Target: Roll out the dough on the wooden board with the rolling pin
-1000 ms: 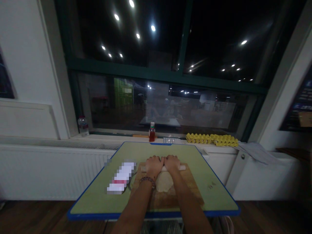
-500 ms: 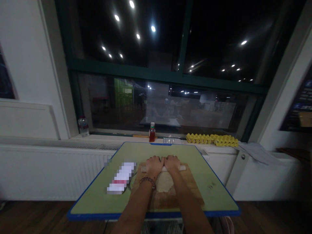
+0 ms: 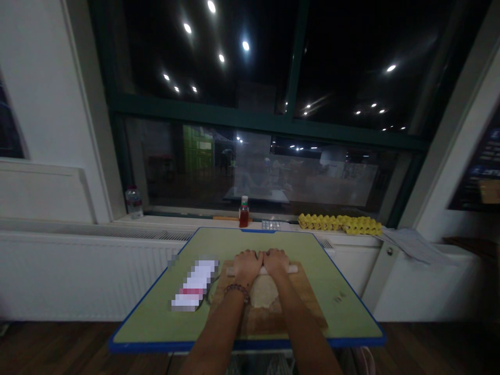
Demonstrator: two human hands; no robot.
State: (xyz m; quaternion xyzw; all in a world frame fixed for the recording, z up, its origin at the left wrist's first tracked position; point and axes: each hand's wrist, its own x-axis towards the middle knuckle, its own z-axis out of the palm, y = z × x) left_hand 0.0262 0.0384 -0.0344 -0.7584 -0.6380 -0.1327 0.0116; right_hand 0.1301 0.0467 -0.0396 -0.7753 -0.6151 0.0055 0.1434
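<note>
My left hand [image 3: 247, 266] and my right hand [image 3: 275, 261] lie side by side over a pale rolling pin [image 3: 292, 269], thumbs close together. Both hands are closed over the pin, whose two ends stick out to either side. Under and nearer than the pin, a flattened sheet of dough [image 3: 264, 292] rests on a wooden board [image 3: 307, 307]. The far part of the dough is hidden by my hands. A beaded bracelet circles my left wrist.
The board lies on a green table [image 3: 344, 323] with a blue edge. Left of it is a pixelated white item [image 3: 197, 284]. On the windowsill stand a red-filled bottle [image 3: 244, 213], a clear bottle [image 3: 134, 203] and yellow egg cartons [image 3: 339, 224].
</note>
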